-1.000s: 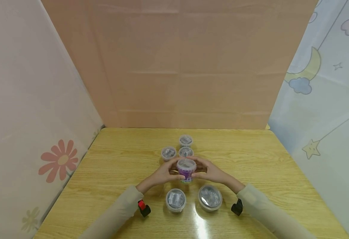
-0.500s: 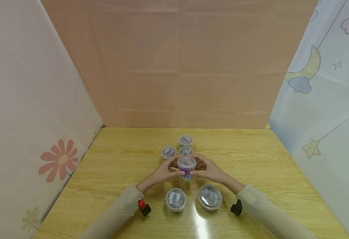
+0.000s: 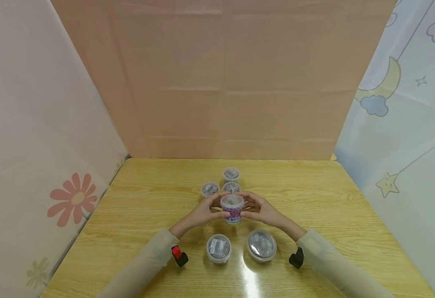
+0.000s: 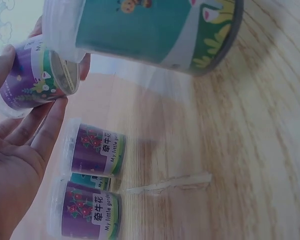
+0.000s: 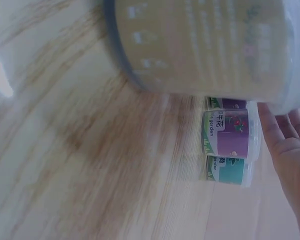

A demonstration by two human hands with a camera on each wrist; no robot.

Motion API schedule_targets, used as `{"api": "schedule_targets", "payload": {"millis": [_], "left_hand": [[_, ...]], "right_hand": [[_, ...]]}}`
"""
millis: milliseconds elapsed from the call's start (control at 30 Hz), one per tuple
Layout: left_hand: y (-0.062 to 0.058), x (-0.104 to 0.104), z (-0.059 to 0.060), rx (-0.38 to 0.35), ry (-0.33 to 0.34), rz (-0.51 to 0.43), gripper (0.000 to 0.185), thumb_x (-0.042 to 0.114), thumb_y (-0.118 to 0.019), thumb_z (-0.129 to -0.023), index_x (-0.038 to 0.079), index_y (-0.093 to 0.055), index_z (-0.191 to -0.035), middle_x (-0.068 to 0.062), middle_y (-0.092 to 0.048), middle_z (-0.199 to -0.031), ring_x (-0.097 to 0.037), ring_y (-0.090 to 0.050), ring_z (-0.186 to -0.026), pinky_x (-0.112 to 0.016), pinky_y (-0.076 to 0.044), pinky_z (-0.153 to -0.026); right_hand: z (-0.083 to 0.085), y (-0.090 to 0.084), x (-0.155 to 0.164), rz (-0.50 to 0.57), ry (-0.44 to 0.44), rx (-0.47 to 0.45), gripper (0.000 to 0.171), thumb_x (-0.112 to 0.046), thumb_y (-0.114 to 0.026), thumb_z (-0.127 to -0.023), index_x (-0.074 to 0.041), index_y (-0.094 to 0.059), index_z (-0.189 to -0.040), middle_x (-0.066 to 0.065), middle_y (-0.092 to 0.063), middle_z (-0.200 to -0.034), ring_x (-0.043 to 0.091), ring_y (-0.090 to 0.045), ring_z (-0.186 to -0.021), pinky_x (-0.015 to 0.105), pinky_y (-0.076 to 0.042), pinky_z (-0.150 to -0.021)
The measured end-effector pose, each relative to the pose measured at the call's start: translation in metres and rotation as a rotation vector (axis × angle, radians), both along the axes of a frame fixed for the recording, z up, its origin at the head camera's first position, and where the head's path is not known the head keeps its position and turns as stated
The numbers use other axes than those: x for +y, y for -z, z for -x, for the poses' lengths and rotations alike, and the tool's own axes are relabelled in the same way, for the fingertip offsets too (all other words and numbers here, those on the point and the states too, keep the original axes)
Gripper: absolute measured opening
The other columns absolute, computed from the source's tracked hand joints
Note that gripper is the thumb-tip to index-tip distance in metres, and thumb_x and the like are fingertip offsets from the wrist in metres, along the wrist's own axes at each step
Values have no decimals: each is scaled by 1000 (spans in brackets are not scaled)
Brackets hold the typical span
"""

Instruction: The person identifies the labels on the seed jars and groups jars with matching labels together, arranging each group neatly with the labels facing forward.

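2 hands, left hand [image 3: 202,213] and right hand [image 3: 263,212], hold the purple tub [image 3: 232,208]

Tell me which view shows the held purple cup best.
The left wrist view: the purple cup fills the corner, label readable, left hand around it. The head view shows it small between both hands, including the right hand. The right wrist view misses it.

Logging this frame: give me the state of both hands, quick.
Left hand: fingers curled round the purple cup, holding it above the table.
Right hand: gripping the same purple cup from the other side.
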State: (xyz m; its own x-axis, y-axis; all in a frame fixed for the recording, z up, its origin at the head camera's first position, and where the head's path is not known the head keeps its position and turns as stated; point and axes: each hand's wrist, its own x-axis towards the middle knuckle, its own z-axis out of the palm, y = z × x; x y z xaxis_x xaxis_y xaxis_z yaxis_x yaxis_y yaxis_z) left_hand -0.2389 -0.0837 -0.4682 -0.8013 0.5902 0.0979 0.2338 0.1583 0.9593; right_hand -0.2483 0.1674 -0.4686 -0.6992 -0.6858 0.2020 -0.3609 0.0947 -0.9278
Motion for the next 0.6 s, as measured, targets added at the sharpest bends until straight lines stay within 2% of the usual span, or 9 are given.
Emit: {"api": "schedule_targets", "payload": {"millis": [133, 233, 400, 600], "left_hand": [[1, -1, 2, -10, 40, -32, 65, 11, -65, -87, 5, -32, -143, -19, -52, -127, -28, -56, -111, -31, -54, -84], [1, 0, 2, -16, 38, -29, 64, 13, -65, -87, 10, -34, -143, -16, -52, -128, -25, -57, -111, -30, -54, -84], [0, 1, 2, 22, -19, 16, 62, 23, -67, -86, 20, -39, -141, -8, -56, -122, -18, -58, -105, -27, -54, -82], [-2, 3, 1, 57, -73, 76, 61, 26, -66, -87, 14, -40, -141, -10, -58, -119, -22, -59, -104, -27, -53, -82]], "right_hand": [[0, 0, 2, -12, -19, -1, 62, -5, -59, -90, -4, -28, -144, 14, -53, -121, 21, -58, -107, 33, -51, -89], [0, -1, 3, -21, -16, 5, 62, -2, -58, -90, -3, -29, -144, 17, -52, -124, 22, -58, -107, 32, -51, -89], [-5, -9, 2, -14, 16, -1, 59, 2, -59, -88, 2, -33, -141, 22, -51, -126, 26, -59, -104, 36, -51, -89], [-13, -25, 0, -17, 57, -15, 56, 0, -59, -89, 3, -35, -139, 23, -50, -125, 35, -57, -104, 33, -53, -85]]}}
